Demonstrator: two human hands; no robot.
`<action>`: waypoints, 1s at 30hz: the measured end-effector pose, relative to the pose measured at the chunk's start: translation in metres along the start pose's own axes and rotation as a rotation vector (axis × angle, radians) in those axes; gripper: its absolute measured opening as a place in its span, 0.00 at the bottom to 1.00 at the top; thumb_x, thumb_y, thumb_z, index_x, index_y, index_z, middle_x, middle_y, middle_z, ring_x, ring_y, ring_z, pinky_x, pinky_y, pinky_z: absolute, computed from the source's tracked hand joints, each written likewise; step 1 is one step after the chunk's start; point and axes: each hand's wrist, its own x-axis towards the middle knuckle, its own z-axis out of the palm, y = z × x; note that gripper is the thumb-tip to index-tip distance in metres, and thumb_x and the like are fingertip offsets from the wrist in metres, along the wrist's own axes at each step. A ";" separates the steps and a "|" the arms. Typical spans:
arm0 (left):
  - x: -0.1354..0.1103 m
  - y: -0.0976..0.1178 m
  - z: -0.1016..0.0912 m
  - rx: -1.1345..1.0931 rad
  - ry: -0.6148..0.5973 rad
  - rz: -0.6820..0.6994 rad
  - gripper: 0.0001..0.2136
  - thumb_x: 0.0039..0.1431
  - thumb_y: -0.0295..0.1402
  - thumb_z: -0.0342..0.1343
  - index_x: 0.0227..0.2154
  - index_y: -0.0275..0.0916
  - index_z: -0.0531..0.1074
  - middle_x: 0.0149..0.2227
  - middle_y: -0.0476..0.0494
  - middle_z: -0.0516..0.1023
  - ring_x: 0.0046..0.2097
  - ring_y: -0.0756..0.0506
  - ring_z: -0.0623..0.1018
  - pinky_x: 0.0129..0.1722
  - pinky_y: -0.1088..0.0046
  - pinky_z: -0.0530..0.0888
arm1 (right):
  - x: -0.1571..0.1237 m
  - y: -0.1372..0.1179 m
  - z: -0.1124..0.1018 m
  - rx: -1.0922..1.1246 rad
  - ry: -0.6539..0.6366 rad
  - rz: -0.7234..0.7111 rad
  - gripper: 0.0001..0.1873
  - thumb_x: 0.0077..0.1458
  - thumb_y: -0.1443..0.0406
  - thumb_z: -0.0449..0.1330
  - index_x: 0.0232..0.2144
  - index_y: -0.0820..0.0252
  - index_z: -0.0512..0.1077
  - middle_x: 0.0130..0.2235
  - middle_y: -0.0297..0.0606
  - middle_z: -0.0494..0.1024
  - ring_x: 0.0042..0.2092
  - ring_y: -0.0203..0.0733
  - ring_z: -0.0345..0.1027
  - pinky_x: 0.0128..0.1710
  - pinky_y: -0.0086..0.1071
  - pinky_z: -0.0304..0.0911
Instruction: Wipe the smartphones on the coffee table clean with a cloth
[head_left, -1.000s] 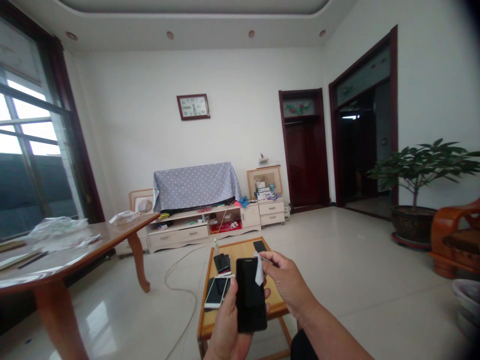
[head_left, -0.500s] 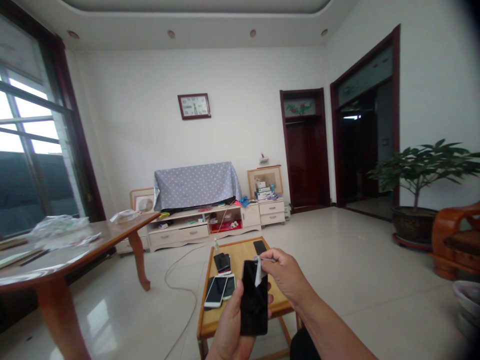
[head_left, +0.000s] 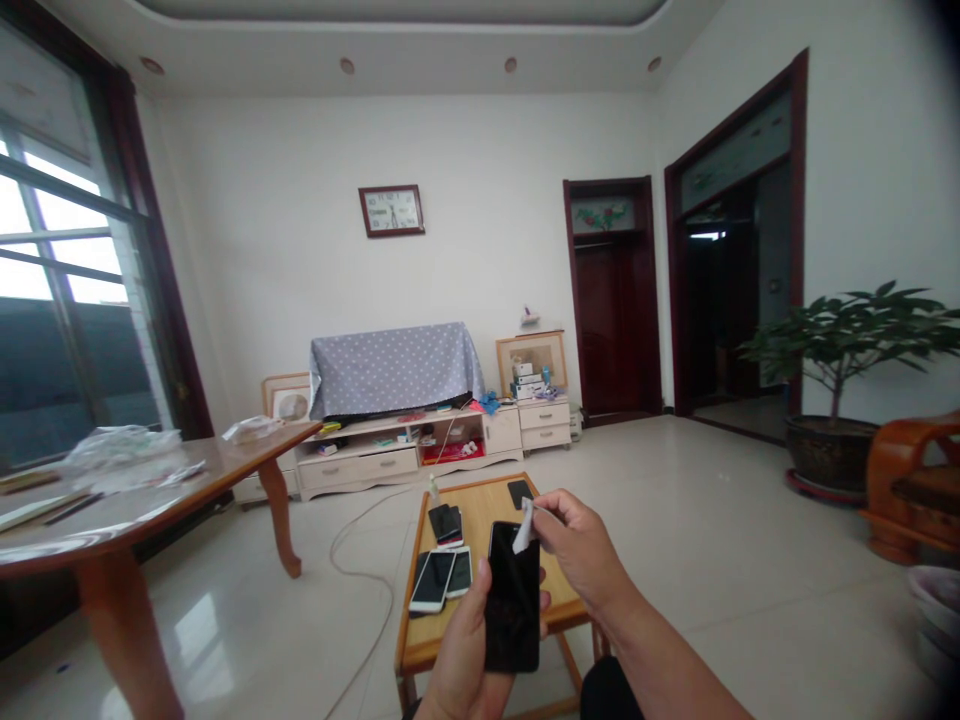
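Observation:
A black smartphone stands upright in my left hand, thumb along its left edge and fingertips showing at its right edge. Its screen is dark and faces me. My right hand pinches a small white wipe by the phone's upper right corner; whether it is paper or cloth I cannot tell. The wipe hangs over the top of the screen. Behind the phone, a small wooden table bears white-fronted phones, dark phones and another dark phone at its far edge.
A little bottle stands at the small table's far left corner. On the left is a larger wooden table with plastic bags. A cable runs over the floor. Beyond are a white cabinet and, at right, a potted plant.
My right hand has lifted slightly and shifted right with the wipe, whose lower end has risen along the screen. The phone stays in my left hand, a little further right in view.

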 end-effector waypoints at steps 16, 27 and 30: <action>0.012 -0.008 -0.015 -0.153 -0.011 -0.004 0.24 0.61 0.45 0.59 0.57 0.41 0.68 0.46 0.40 0.81 0.38 0.45 0.80 0.42 0.67 0.74 | -0.019 0.018 0.015 -0.511 0.098 -0.358 0.08 0.58 0.62 0.58 0.34 0.56 0.76 0.38 0.40 0.76 0.39 0.44 0.70 0.38 0.34 0.65; 0.014 0.000 -0.028 -0.304 0.046 -0.053 0.20 0.60 0.45 0.59 0.44 0.31 0.75 0.43 0.36 0.82 0.48 0.41 0.80 0.53 0.65 0.73 | -0.073 0.037 0.036 -0.893 -0.270 -0.864 0.17 0.61 0.71 0.53 0.50 0.60 0.72 0.43 0.44 0.76 0.43 0.47 0.68 0.45 0.41 0.67; 0.015 -0.001 -0.027 -0.346 0.024 0.024 0.18 0.62 0.43 0.58 0.49 0.35 0.74 0.47 0.39 0.81 0.51 0.42 0.79 0.56 0.66 0.71 | -0.045 0.026 0.033 -0.921 -0.183 -0.779 0.13 0.64 0.71 0.52 0.45 0.59 0.75 0.41 0.43 0.76 0.45 0.46 0.67 0.46 0.41 0.67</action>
